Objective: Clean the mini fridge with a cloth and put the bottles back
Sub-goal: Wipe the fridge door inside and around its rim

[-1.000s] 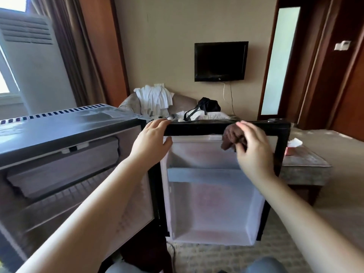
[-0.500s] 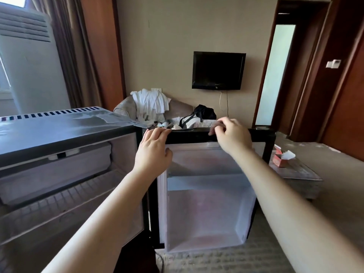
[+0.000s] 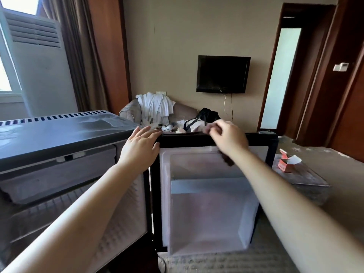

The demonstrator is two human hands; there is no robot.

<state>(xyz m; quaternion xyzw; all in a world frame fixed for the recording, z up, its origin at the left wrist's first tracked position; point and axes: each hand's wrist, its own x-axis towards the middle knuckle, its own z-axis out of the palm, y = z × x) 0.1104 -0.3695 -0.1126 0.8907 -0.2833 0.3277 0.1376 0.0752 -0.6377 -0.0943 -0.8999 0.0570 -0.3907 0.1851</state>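
Observation:
The mini fridge [image 3: 59,134] stands at the left with its door [image 3: 262,138] swung open toward me, white inner liner and door shelf showing. My left hand [image 3: 140,144] rests with straight fingers on the top corner where door and cabinet meet. My right hand [image 3: 228,135] is at the door's top edge, fingers curled round a dark brown cloth [image 3: 226,159]; a bit of the cloth hangs below the wrist and the rest is hidden by the hand. No bottles are in view.
A low table [image 3: 307,180] with an orange tissue box [image 3: 287,160] stands right of the door. Behind are an armchair [image 3: 128,111] with white clothes, a black bag [image 3: 208,115], a wall TV [image 3: 222,73] and a tall air conditioner [image 3: 39,66] at left.
My right hand with the cloth slid left along the door's top edge, then back toward the middle. My left hand's fingers straightened at the corner. The view tilted up.

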